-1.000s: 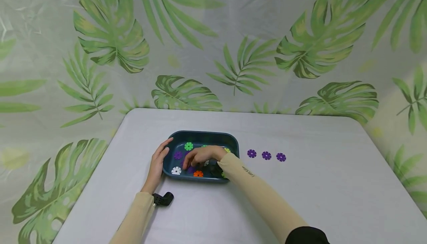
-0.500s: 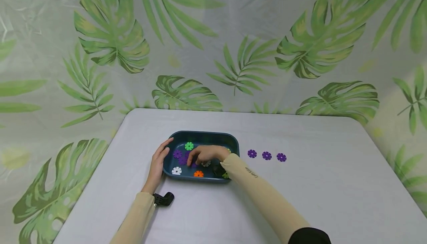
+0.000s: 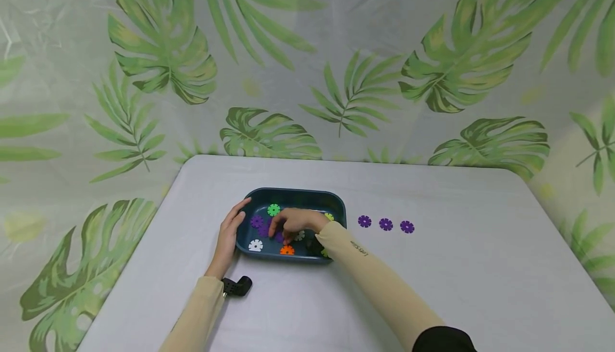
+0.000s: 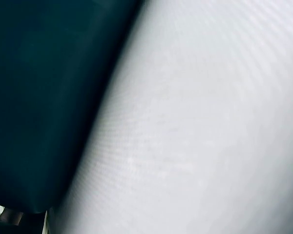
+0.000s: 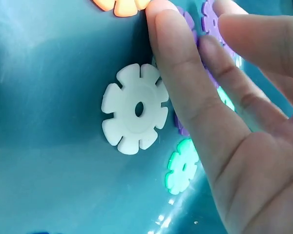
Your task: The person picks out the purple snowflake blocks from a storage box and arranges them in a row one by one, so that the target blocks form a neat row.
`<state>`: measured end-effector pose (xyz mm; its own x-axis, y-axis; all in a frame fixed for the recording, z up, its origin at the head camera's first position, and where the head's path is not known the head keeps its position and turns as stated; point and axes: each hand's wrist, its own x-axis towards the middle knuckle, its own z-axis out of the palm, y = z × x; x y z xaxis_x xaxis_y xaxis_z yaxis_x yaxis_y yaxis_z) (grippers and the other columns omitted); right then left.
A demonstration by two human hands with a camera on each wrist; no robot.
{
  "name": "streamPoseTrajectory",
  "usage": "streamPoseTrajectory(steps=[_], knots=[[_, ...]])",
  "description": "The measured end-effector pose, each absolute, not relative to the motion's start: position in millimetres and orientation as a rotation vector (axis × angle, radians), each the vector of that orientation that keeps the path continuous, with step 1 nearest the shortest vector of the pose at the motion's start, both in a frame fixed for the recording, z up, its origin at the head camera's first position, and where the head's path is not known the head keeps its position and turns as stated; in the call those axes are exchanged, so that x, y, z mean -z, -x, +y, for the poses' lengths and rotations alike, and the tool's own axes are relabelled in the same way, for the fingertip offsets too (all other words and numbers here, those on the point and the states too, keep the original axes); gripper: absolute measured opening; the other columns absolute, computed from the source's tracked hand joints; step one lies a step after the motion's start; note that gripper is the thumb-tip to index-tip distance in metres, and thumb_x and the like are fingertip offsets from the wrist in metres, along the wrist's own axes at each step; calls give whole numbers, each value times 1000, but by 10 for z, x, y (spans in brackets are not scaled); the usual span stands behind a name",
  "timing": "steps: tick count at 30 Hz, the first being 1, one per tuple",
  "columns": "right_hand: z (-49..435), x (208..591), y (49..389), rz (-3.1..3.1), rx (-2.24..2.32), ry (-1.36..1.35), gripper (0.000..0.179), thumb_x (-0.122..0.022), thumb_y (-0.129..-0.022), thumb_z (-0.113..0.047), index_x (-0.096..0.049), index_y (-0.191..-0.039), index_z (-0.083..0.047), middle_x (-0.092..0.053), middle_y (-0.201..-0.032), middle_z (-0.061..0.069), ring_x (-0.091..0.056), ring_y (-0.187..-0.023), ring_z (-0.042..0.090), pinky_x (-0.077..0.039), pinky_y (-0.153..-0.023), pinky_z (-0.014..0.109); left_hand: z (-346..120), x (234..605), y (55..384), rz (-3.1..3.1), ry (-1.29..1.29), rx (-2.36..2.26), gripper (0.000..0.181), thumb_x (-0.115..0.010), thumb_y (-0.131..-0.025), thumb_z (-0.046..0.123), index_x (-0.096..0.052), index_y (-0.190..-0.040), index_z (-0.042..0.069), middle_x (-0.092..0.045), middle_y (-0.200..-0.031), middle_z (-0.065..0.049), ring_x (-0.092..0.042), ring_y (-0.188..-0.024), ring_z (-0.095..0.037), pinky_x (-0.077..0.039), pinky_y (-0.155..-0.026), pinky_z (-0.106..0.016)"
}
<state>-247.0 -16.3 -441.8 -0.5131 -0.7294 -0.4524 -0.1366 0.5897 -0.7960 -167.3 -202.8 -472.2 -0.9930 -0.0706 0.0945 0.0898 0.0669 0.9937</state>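
Right hand (image 3: 294, 221) is down inside the dark teal plastic tray (image 3: 307, 196) that sits on the pale grey desk (image 3: 432, 288), fingers (image 5: 185, 83) stretched out fairly straight over a little cluster of purple plastic snowflake discs (image 3: 261, 225) near the middle of the tray floor. From the right wrist view the fingertips lie flat on the purple pieces rather than pinching one, so I'd call that grip apart, just touching (can't tell if any disc is actually lifted).

Right beside those fingers lies a white notched snowflake disc (image 5: 135, 108), flat on the tray bottom, with a mint green snowflake disc (image 5: 181, 166) a bit closer to the palm and an orange snowflake disc (image 5: 119, 5) just past the fingertips. In the head view there's also a bright green snowflake disc (image 3: 273, 209) near the far wall of the tray and another white snowflake disc (image 3: 255, 245) in the near left corner.

Left hand (image 3: 228, 234) rests against the tray's left outer wall, fingers relaxed and laid along the rim, not curled round it. The left wrist view is just blurry tray wall and desk.

Out on the desk to the right of the tray, three purple snowflake discs (image 3: 386, 224) sit in a neat row, well apart from both hands.
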Motion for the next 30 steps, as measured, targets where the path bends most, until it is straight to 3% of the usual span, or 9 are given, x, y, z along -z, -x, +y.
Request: streamPoseTrajectory(steps=[11, 17, 22, 26, 30], knots=[[-136, 4419, 2484, 1999, 977, 651, 17, -49, -92, 9, -63, -102, 4, -54, -73, 5, -54, -54, 12, -51, -57, 23, -2027, 4718, 1677, -2203, 22, 2067, 40, -36, -104, 12, -44, -142, 2, -36, -150, -10, -22, -141, -21, -13, -114, -41], [40, 4255, 2489, 1958, 1086, 694, 19, -51, -94, 4, -62, -109, 5, -56, -64, 6, -53, -52, 14, -52, -58, 30, -2022, 4717, 1674, -2189, 28, 2082, 40, -36, -104, 12, -44, -142, 2, -36, -150, -10, -23, -141, -20, -13, -114, -40], [374, 4115, 2529, 1913, 1204, 786, 20, -49, -95, -1, -59, -111, 6, -57, -73, 11, -55, -59, 21, -53, -61, 37, -2016, 4708, 1669, -2177, 31, 2095, 40, -36, -104, 11, -44, -142, 2, -35, -150, -10, -22, -141, -20, -13, -114, -38], [734, 4061, 2567, 1909, 1317, 762, 21, -50, -96, -5, -58, -113, 5, -56, -84, 13, -55, -65, 25, -51, -61, 34, -2014, 4698, 1659, -2174, 24, 2099, 40, -37, -104, 11, -43, -142, 2, -35, -150, -10, -22, -141, -20, -13, -114, -38], [1148, 4033, 2591, 1963, 1429, 676, 22, -51, -97, -7, -57, -115, 5, -55, -87, 12, -53, -67, 21, -50, -61, 28, -2013, 4691, 1655, -2177, 29, 2099, 40, -37, -104, 11, -43, -142, 1, -34, -150, -10, -22, -141, -20, -13, -114, -39]])
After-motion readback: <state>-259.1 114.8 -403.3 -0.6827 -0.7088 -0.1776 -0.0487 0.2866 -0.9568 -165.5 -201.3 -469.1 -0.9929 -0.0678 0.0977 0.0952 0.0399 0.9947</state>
